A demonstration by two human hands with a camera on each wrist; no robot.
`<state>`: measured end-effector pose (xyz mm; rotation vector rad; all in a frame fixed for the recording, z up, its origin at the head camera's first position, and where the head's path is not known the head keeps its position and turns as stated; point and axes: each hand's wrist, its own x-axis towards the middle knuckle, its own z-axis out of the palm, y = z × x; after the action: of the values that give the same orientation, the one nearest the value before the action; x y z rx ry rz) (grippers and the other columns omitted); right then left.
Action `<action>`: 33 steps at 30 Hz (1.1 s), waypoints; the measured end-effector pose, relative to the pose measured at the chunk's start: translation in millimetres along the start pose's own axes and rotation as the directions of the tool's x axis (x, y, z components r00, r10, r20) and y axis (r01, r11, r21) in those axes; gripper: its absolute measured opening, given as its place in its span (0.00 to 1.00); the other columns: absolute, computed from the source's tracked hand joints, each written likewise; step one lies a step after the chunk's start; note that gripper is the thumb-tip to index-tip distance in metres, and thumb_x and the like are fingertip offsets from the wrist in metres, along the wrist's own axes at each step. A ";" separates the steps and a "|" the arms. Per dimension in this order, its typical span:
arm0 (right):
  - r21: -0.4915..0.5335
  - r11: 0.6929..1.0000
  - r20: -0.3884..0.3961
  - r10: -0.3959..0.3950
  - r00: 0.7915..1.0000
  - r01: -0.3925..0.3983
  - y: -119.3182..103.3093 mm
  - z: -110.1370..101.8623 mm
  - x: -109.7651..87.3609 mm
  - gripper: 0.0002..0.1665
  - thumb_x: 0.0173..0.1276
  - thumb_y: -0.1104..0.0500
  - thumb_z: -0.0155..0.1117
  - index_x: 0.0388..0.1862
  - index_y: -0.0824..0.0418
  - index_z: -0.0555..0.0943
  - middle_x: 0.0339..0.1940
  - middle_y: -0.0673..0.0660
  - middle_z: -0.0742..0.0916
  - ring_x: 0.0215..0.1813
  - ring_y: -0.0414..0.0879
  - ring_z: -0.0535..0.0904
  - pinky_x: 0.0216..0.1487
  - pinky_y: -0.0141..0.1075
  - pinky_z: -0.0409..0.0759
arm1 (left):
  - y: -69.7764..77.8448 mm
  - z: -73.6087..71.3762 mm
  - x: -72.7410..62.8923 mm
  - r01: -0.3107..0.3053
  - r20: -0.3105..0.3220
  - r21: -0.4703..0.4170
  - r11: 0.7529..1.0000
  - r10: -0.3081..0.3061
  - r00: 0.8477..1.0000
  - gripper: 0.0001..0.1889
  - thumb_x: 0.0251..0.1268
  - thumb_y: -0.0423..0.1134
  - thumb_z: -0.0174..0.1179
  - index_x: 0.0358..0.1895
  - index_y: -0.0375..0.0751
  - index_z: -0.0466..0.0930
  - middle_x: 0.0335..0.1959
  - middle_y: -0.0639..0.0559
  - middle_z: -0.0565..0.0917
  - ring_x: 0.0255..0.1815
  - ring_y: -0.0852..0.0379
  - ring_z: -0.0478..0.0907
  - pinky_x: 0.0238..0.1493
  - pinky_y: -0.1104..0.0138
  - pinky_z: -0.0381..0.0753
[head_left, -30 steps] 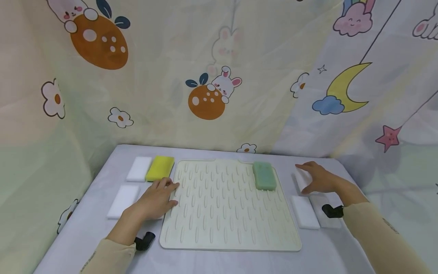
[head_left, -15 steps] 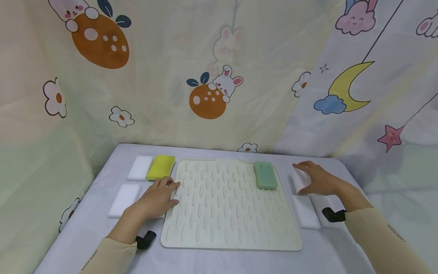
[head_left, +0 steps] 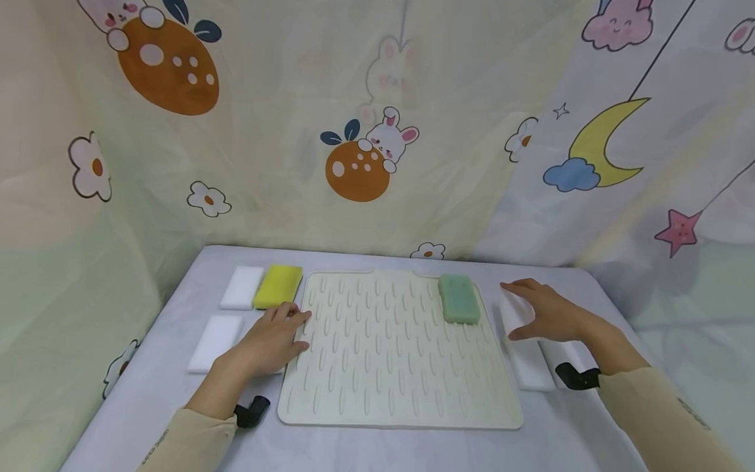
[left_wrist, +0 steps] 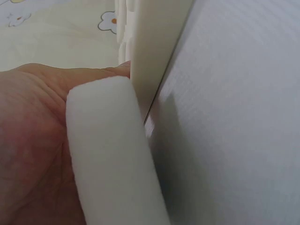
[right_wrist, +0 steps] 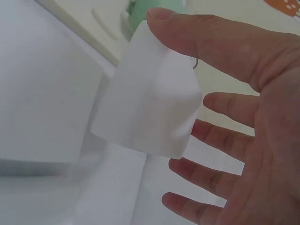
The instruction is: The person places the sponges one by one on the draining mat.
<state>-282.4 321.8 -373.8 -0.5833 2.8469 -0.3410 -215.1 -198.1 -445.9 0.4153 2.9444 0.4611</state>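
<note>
Out on the right, the right hand (head_left: 551,311) arches wide over the right pad (right_wrist: 150,98), a white block, thumb at one corner and fingers spread along the opposite edge; it has the pad in a light pinch. That pad lies under the palm's hollow, just beside the mat (head_left: 383,387) and apart from it. Two more white blocks, a near block (head_left: 531,367) and an outer block (head_left: 554,351), sit nearer the person, below that wrist.

Over to the left hand (head_left: 262,347): palm down at the mat's left edge, thumb and forefinger tips at the rim. The left pad (left_wrist: 115,154), white too, is tucked against the palm; whether the fingers grip it, I cannot tell. Just beyond those fingers lies the yellow sponge (head_left: 278,286), and the green sponge (head_left: 459,299) rests on the mat's far right corner, between the hands.
</note>
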 end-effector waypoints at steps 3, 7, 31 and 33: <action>-0.005 1.000 -0.003 0.005 1.000 -0.005 -6.0 0.4 -2.4 0.63 0.53 0.41 0.84 0.82 0.62 0.63 0.78 0.71 0.66 0.75 0.73 0.63 0.67 0.70 0.70 | -0.5 0.5 0.5 0.001 0.000 -0.002 1.000 -0.001 1.000 0.33 0.73 0.45 0.65 0.76 0.39 0.69 0.71 0.37 0.67 0.71 0.36 0.63 0.73 0.42 0.66; -0.009 1.000 -0.003 -0.005 1.000 0.005 -14.0 0.4 -5.8 0.63 0.53 0.40 0.84 0.81 0.62 0.64 0.77 0.71 0.68 0.74 0.73 0.64 0.66 0.70 0.71 | -0.1 -0.2 0.6 0.001 0.001 0.000 1.000 -0.001 1.000 0.33 0.73 0.45 0.65 0.76 0.39 0.69 0.71 0.37 0.67 0.71 0.36 0.63 0.73 0.42 0.66; -0.034 0.999 -0.027 -0.031 0.999 0.031 -48.4 7.7 -17.0 0.60 0.48 0.33 0.84 0.76 0.56 0.72 0.72 0.61 0.75 0.71 0.65 0.70 0.65 0.64 0.75 | 1.2 -1.5 0.8 0.009 0.013 -0.007 1.000 -0.009 1.000 0.33 0.73 0.46 0.65 0.77 0.39 0.68 0.71 0.38 0.67 0.71 0.37 0.63 0.73 0.43 0.66; -0.041 0.999 -0.020 -0.036 0.999 0.035 -50.2 8.9 -17.4 0.60 0.48 0.32 0.83 0.76 0.55 0.72 0.72 0.60 0.75 0.71 0.64 0.71 0.66 0.64 0.75 | 1.4 -1.6 0.8 0.009 0.014 -0.007 1.000 -0.009 1.000 0.33 0.73 0.46 0.64 0.77 0.39 0.68 0.71 0.38 0.67 0.71 0.37 0.63 0.73 0.42 0.66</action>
<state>-246.6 282.4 -366.0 -0.6420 2.8722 -0.2980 -215.7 -197.0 -444.0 0.4028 2.9287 0.4654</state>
